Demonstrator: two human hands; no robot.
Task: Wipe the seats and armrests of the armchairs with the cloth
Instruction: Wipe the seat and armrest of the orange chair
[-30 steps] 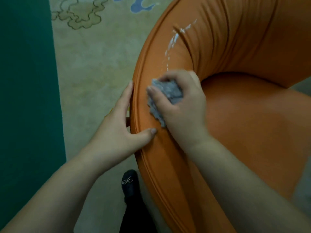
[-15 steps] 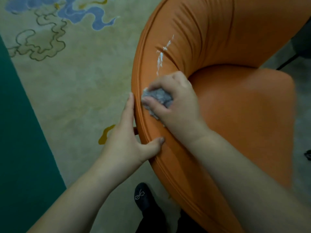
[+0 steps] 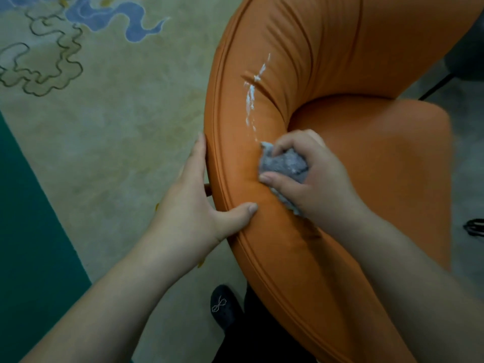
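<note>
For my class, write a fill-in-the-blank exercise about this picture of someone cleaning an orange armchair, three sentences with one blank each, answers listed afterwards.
1. The right hand grips a crumpled grey ____ against the armrest.
2. The left hand rests on the outer edge of the armchair, whose colour is ____.
3. The streak of residue on the armrest just beyond the right hand is ____ in colour.

Missing words: cloth; orange; white
</note>
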